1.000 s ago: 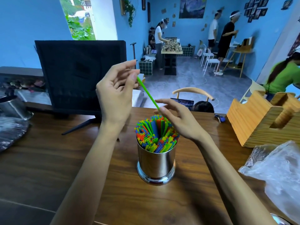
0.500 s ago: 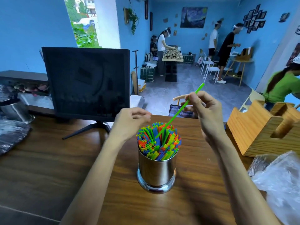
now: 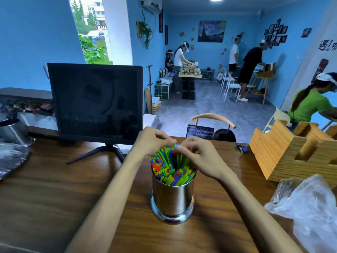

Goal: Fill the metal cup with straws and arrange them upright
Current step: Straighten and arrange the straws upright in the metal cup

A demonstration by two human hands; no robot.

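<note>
1. The metal cup [image 3: 172, 196] stands upright on the wooden tabletop [image 3: 54, 207], near the middle of the view, packed with straws [image 3: 169, 168] in green, blue, orange and yellow, their open ends up.
2. Both hands sit at the far side of the bundle's top. The left hand [image 3: 152, 141] has its fingers [image 3: 165, 138] curled down onto the straw tips; the right hand [image 3: 197, 154] has its fingers curled in beside them, so the two hands almost meet over the far straws.
3. Whether either hand actually pinches a straw or only presses the tips cannot be told; the fingertips hide the contact.
4. The nearer straws lean a little toward the camera and fan over the rim.
5. Bare wood lies on the near side of the cup and between it and the forearms. The tabletop's far edge runs just behind the hands.
6. On the left stands one dark monitor [image 3: 95, 102] on a splayed foot; on the right one wooden holder [image 3: 291, 152], with a crumpled clear plastic bag [image 3: 310, 210] in front of it, well apart from the cup.
7. Count: one cup, two hands, straws too many to number.
</note>
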